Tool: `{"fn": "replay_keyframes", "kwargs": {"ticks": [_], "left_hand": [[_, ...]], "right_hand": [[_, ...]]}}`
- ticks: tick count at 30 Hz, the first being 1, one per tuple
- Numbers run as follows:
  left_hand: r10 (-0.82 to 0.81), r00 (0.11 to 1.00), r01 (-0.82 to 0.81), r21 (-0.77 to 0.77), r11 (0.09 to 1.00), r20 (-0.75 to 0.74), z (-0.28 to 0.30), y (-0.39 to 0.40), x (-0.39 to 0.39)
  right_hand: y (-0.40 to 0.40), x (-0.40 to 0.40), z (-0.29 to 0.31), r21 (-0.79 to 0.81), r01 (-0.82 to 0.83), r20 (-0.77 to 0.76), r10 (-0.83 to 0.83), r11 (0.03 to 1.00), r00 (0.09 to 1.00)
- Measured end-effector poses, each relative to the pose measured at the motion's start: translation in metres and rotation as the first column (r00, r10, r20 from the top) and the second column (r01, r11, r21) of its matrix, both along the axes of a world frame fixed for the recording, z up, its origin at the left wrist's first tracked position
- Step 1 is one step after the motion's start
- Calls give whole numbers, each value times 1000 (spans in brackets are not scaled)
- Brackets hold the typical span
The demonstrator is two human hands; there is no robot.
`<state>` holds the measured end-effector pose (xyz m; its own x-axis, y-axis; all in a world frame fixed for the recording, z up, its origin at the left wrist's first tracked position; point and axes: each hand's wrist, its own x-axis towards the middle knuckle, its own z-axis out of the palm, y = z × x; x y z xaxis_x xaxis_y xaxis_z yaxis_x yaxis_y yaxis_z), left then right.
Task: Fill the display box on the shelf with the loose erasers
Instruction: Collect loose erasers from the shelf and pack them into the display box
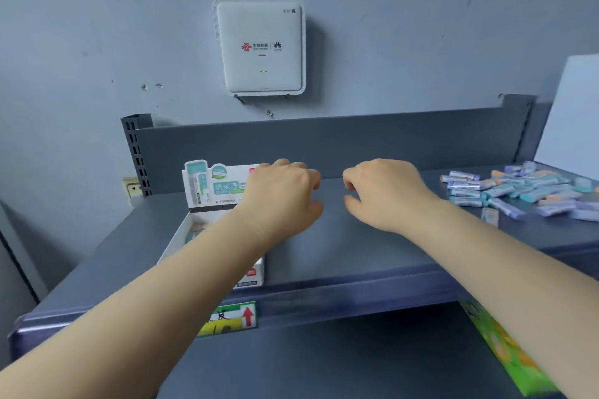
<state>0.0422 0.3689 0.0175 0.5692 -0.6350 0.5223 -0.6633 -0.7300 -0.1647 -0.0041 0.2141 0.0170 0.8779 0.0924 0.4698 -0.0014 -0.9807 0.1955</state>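
A white display box (181,236) with a teal printed back card (207,183) stands on the left of the grey shelf (340,246). My left hand (282,194) hovers over the box's right side, fingers loosely curled, holding nothing I can see. My right hand (385,191) hangs over the bare middle of the shelf, fingers also loosely curled and empty. A heap of several loose erasers (518,191) in blue, teal and orange wrappers lies at the shelf's right end, well clear of both hands. My left forearm hides most of the box's inside.
The shelf has a raised back panel (324,146) and a front lip bearing a yellow-green label (227,319). A white router (261,47) hangs on the wall above. A white board (573,113) leans at the far right. A green packet (509,350) lies on the lower shelf.
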Motion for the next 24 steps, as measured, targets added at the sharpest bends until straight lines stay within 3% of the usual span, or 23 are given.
{"fn": "replay_keyframes", "kwargs": {"ticks": [16,24], "left_hand": [[-166,974,161,-42,986,-155,-29,-213,-71],[-215,945,213,-35,976,-248,-36,-303,-87]], "right_hand": [[-202,-122,-16,69,154,11,-155,986,988],[-295,-154,-26,240,288,-59,-282,927,957]]}}
